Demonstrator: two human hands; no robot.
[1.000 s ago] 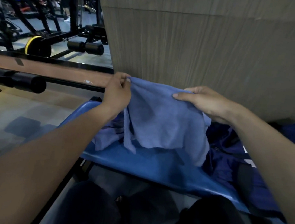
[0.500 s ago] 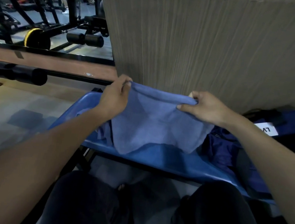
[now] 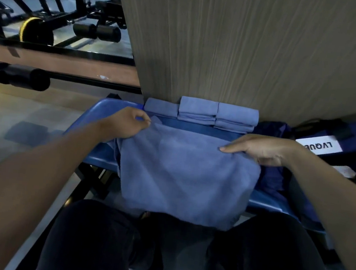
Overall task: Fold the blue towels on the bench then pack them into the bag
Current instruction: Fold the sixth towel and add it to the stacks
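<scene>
From the head camera, a blue towel (image 3: pixel 186 175) lies spread across the blue bench (image 3: pixel 99 112), its near edge hanging over the front toward the person's dark-trousered knees (image 3: pixel 94 236). The left hand (image 3: pixel 127 124) pinches the towel's far left corner between thumb and curled fingers; the right hand (image 3: pixel 262 150) grips the far right edge, index finger stretched along the cloth and the other fingers curled under it. Behind the towel, folded blue towels (image 3: pixel 201 113) sit in short stacks on the bench against a wood-grain wall panel (image 3: pixel 249 49). To the right, a dark blue bag (image 3: pixel 353 146) rests on the bench, carrying a white label (image 3: pixel 320 145) printed "LVQUE", the rest hidden behind the right wrist. Black gym machines (image 3: pixel 53 9) stand at upper left.
</scene>
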